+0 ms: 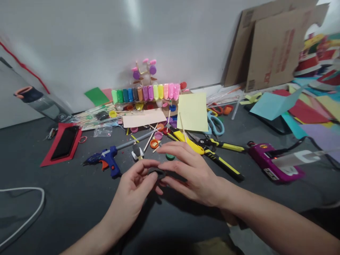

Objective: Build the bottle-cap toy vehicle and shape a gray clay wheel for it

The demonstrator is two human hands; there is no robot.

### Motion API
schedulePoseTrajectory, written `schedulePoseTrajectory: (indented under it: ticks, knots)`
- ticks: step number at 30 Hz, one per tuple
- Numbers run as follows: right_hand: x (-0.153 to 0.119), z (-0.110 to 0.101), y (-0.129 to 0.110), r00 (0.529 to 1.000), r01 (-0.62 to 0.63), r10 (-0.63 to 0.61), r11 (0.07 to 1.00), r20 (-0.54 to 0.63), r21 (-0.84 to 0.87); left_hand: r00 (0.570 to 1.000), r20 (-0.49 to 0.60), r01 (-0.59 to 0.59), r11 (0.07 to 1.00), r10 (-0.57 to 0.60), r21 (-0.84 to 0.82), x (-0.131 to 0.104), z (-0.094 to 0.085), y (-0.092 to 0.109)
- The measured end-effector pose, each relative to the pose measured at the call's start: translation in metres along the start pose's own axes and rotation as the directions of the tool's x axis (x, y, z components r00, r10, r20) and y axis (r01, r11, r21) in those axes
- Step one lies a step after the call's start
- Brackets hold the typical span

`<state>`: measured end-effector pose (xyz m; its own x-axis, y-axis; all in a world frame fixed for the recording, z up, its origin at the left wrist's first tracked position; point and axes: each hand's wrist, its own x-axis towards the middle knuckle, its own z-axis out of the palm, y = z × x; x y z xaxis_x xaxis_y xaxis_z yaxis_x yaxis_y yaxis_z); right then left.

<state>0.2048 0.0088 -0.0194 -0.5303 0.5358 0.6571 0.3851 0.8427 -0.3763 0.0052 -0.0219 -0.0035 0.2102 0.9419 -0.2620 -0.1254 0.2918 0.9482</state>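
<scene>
Between my hands, just above the dark table (92,198), is a small piece of black, soft-looking material (158,172). My left hand (135,187) pinches it between thumb and fingers. The fingers of my right hand (191,173) close on its right side, with the thumb partly hidden. Just beyond the hands sits a small black and white piece (137,152). A blue glue gun (110,161) lies to the left of them. Behind my right hand is a yellow cutter (196,146), with yellow and black pliers (225,164) to its right.
Coloured clay packs (146,92) line the back, beside a pale yellow sheet (193,112). A phone (65,142) on red paper and a bottle (44,104) stand left. Blue scissors (215,124), a purple device (276,163), coloured papers and cardboard (276,53) occupy the right. A white cable (39,205) curves left.
</scene>
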Motion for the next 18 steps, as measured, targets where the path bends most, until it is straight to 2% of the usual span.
schedulePoseTrajectory:
  ticks: [4,7,11,15,18]
  knots:
    - [-0.001,-0.003,0.001,0.999,0.006,-0.005,0.999,-0.042,0.044,0.999,-0.009,-0.03,0.996,0.031,0.08,0.003,0.008,0.008]
    - [-0.001,-0.008,0.001,0.994,-0.007,0.02,0.992,-0.105,0.123,0.991,-0.013,-0.126,0.977,0.13,0.174,0.002,0.015,0.016]
    - [-0.003,-0.018,-0.001,0.986,0.04,-0.011,0.985,-0.168,0.17,0.958,0.008,-0.278,0.914,0.288,0.295,0.001,0.022,0.027]
    - [-0.004,-0.024,-0.004,0.979,0.074,-0.047,0.989,-0.197,0.129,0.907,0.03,-0.407,0.856,0.42,0.32,0.004,0.027,0.029]
    - [-0.003,-0.026,-0.002,0.984,0.06,-0.034,0.988,-0.175,0.143,0.892,0.067,-0.443,0.835,0.447,0.326,0.009,0.028,0.025]
